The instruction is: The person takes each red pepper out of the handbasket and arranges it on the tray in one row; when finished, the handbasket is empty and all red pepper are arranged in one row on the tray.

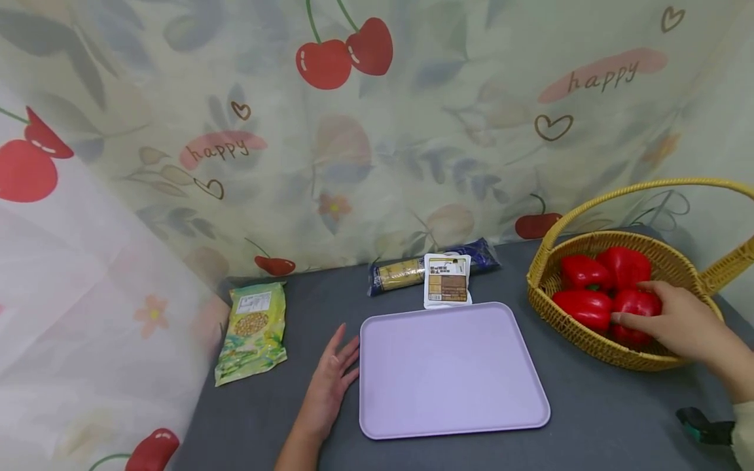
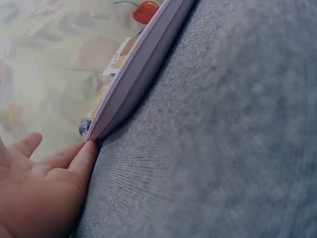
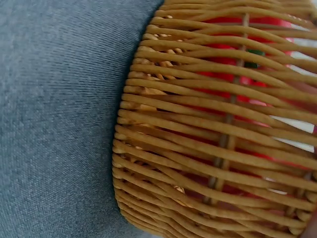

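Several red bell peppers (image 1: 583, 309) lie in a yellow wicker basket (image 1: 595, 347) with a tall handle, on the right. My right hand (image 1: 686, 324) reaches over its near rim and grips the nearest red bell pepper (image 1: 633, 333), thumb on the left and fingers over the top. In the right wrist view the woven side of the basket (image 3: 198, 124) hides most of the peppers and the hand. My left hand (image 1: 331, 386) is at the left edge of a lilac tray (image 1: 453, 373), fingers spread. The left wrist view shows its fingertips at the tray's corner (image 2: 116, 106).
A green and yellow packet (image 1: 253, 333) lies at the left. Behind the tray, a white and brown packet (image 1: 448, 281) leans on a long blue packet (image 1: 400, 275). A dark strap-like object (image 1: 703, 425) is at the right sleeve. Printed curtains stand behind the grey tabletop.
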`<state>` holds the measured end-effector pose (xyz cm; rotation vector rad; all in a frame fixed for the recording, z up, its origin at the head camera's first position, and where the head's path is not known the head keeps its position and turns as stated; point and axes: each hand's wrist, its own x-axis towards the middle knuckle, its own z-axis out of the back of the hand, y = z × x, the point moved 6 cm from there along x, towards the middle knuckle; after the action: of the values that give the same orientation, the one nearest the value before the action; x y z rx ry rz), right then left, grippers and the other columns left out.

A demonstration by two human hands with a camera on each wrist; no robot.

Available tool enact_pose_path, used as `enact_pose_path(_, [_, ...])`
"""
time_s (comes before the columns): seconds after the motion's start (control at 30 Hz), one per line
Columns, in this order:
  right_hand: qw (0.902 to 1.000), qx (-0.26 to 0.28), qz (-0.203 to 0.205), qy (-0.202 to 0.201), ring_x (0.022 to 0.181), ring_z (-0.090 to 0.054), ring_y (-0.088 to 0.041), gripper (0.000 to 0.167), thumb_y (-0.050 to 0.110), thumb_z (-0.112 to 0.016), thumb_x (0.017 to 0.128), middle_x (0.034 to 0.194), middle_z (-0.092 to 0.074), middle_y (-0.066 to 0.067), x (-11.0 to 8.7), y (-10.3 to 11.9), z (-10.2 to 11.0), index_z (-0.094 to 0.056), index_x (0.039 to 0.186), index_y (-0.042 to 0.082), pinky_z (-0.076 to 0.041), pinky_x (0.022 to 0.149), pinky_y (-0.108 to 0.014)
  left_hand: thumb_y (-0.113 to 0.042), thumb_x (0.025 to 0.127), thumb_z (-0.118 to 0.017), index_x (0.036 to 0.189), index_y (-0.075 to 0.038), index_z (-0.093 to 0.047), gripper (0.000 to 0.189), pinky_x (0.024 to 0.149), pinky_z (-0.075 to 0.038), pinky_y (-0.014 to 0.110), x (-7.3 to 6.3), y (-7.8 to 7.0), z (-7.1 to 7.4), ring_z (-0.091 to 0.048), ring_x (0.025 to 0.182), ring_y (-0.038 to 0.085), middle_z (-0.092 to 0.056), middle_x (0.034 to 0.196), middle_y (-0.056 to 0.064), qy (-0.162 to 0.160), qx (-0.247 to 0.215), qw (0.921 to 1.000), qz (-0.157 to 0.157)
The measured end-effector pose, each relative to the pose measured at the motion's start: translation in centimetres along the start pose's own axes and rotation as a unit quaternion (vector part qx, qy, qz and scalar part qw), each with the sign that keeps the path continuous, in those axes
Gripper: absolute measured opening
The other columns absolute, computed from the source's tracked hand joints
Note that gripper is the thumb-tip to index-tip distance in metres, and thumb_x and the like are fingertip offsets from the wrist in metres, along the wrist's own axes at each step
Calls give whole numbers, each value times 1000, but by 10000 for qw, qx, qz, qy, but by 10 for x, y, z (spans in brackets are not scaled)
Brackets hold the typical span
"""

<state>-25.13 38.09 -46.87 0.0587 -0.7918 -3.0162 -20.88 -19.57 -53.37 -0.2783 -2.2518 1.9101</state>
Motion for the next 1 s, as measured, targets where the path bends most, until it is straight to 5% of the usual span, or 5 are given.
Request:
enact_pose_path(0.17, [9995,-260,4,-188,91,-59,-60,93,45,-82,96,107,-55,-51,0,3,0,-43,129,-33,-59,68,-63,-13,109,-63,175,-10,-19,79,118,-41,34,1,8,4,-30,159,41,-34,171,25,-344,294,9986,281])
enact_pose_path(0.3, [9993,-289,-66,-218,92,-58,-59,90,45,-81,96,107,-56,-50,-2,5,2,-45,127,-31,-58,68,-63,4,98,-74,174,-9,-23,93,119,-42,36,2,12,6,-29,159,41,-35,171,24,-299,367,9986,230])
enact_pose_path(0.5, [9997,-156,-42,-164,85,-62,-52,79,34,-83,97,104,-58,-46,-3,5,3,-45,128,-28,-58,62,-52,23,87,-66,172,-4,-25,99,118,-42,35,4,14,6,-28,159,41,-32,172,24,-87,480,9988,41])
enact_pose_path(0.8, [9985,411,289,-234,88,-62,-56,62,5,-86,89,109,-57,-47,-3,3,3,-45,129,-19,-62,61,-55,29,83,-59,172,-3,-23,101,117,-43,32,4,16,5,-28,159,40,-30,174,23,-29,486,9988,111])
enact_pose_path(1.0, [9976,325,334,-513,96,-52,-57,56,9,-90,86,109,-54,-43,-3,5,-1,-49,118,-12,-59,59,-48,28,84,-60,172,-3,-23,101,117,-43,32,3,17,8,-28,159,40,-30,174,23,-77,453,9988,191])
